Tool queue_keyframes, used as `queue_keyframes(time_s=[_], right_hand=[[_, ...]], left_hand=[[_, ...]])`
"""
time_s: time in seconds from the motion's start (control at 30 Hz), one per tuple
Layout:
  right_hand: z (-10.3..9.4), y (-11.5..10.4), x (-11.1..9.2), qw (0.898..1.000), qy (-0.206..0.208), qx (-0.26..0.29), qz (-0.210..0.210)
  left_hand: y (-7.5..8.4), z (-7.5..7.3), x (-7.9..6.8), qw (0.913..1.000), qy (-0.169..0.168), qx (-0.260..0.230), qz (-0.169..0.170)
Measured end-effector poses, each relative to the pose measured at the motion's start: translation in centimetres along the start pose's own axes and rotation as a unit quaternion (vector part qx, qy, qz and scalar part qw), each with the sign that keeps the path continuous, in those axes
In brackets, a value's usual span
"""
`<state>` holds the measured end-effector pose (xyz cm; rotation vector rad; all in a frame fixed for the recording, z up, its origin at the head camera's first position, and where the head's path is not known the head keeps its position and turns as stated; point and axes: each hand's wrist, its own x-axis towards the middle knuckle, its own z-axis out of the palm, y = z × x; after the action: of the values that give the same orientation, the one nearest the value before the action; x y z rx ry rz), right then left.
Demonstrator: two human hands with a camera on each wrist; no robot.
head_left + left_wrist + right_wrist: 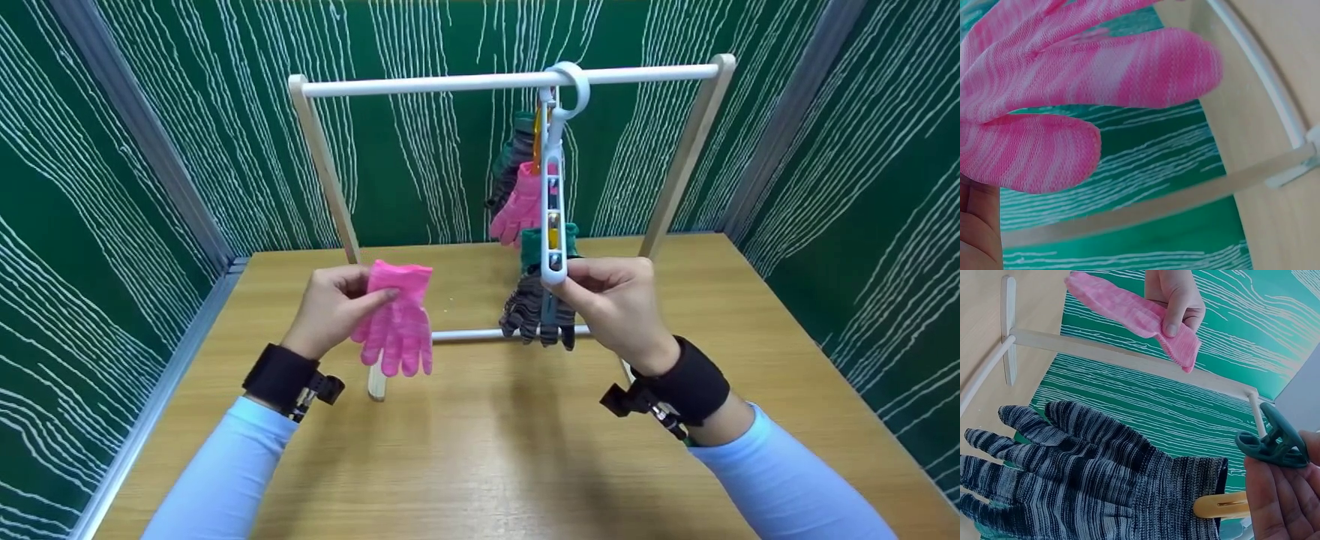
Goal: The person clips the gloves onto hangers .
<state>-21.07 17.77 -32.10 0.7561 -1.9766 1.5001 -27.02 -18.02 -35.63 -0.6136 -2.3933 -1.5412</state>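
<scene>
My left hand (330, 307) pinches a pink knitted glove (409, 322) near its cuff, thumb in front, the glove's fingers hanging down. In the left wrist view the pink glove (1129, 73) fills the upper left. At the near end of a white clip hanger (553, 225), my right hand (626, 315) pinches a dark green clip (1272, 444) between thumb and fingers, seen in the right wrist view. Beside that clip a yellow clip (1221, 505) grips the cuff of a black-and-grey striped glove (1095, 472).
The hanger hooks over the white top bar (420, 84) of a wooden rack. Farther back on it hang another pink glove (521, 206) and a dark glove (514, 154) with a green cuff. A low white bar (465, 335) crosses near the wooden table (450, 465). Green walls (135, 135) surround it.
</scene>
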Motion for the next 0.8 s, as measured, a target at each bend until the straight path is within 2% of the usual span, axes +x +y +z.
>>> queue_keyframes(time_s=[0.23,0.5,0.8], right_hand=[[0.1,0.2,-0.1,1.0,0.007,0.003,-0.002],[0.5,0.4,0.0,0.999,0.016,0.024,-0.013],[0.4,0.4,-0.1,1.0,0.019,0.012,-0.008]], left_hand=[[0.0,1.7,0.2,0.9995,-0.027,-0.009,0.012],[-0.2,3.5,0.5,0.9984,-0.046,-0.034,0.002],[0.0,5.7,0.5,0.9963,-0.077,-0.037,0.01]])
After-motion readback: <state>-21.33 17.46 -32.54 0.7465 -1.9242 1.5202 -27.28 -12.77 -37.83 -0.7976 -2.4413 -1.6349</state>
